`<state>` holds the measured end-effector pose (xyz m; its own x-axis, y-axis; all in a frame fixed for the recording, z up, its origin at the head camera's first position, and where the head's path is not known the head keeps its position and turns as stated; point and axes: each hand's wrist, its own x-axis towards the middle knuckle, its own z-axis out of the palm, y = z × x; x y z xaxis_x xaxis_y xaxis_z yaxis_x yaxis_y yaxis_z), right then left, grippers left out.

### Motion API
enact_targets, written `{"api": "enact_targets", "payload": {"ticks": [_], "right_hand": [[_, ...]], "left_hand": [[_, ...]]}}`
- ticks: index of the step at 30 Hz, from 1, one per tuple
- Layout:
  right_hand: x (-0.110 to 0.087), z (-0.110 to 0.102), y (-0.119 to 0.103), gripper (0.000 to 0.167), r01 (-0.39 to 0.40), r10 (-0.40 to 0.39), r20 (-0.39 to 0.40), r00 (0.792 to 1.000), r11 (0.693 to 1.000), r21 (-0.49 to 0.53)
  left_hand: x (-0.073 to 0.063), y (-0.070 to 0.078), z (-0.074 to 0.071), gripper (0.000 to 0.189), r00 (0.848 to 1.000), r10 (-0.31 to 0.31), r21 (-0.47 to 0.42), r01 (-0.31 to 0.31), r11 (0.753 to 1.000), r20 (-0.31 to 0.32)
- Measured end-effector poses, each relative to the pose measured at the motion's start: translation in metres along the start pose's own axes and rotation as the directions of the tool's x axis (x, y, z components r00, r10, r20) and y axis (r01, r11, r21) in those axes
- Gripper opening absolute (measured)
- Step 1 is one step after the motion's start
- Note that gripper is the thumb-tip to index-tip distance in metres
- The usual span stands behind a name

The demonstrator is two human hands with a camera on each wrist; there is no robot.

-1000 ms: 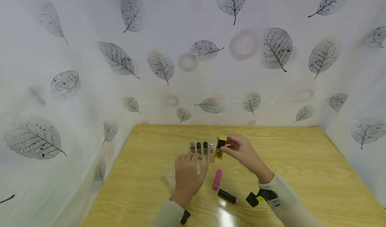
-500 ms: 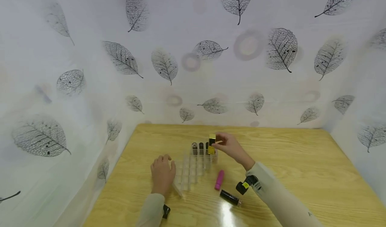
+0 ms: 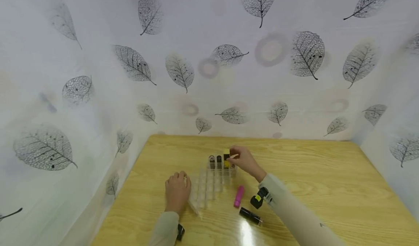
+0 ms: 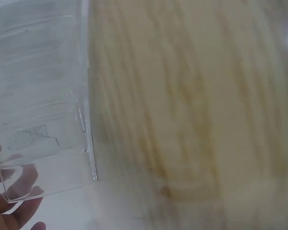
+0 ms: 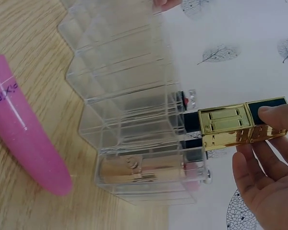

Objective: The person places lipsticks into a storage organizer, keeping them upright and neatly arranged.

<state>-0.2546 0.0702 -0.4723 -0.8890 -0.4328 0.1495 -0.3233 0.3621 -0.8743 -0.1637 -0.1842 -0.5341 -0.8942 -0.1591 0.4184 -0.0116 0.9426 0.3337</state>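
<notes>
A clear stepped lipstick organizer (image 3: 203, 189) stands on the table, several lipsticks in its back row. Pinched between the thumb and fingers of my right hand (image 3: 243, 160) is a gold and black square lipstick (image 5: 225, 124). Its lower end is right at the openings of the back row in the right wrist view. My left hand (image 3: 177, 192) grips the organizer's left end; its curled fingers (image 4: 26, 184) show through the clear plastic (image 4: 38, 96) in the left wrist view. A rose-gold lipstick (image 5: 144, 167) fills the end compartment nearest the right wrist camera.
On the table (image 3: 311, 188), a pink tube (image 3: 239, 196) with dark lettering lies in front of the organizer's right end. A black tube (image 3: 250, 216) lies nearer the front. Behind the table hangs a white leaf-patterned cloth (image 3: 209, 93).
My right hand has carried the gold and black lipstick left and slightly lower, over the organizer's back row. My left hand has moved left from in front of the organizer to its left end.
</notes>
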Motion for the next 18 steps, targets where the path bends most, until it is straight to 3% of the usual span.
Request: {"api": "enact_targets", "payload": {"ticks": [6,12,18], "right_hand": [[0.000,0.004,0.007,0.044,-0.059,0.059,-0.011,0.998,0.998,-0.018],[-0.001,0.008,0.009,0.041,-0.049,0.049,-0.008,0.999,0.999,0.013],[0.000,0.011,0.008,0.040,-0.030,0.030,-0.011,0.999,0.999,0.012]], "left_hand": [[0.002,-0.003,0.004,0.010,1.000,0.016,0.003,-0.016,1.000,-0.011],[0.002,-0.005,0.007,0.011,1.000,0.007,0.024,-0.007,1.000,-0.025],[0.001,-0.004,0.004,0.011,1.000,-0.014,0.045,0.014,0.999,0.007]]}}
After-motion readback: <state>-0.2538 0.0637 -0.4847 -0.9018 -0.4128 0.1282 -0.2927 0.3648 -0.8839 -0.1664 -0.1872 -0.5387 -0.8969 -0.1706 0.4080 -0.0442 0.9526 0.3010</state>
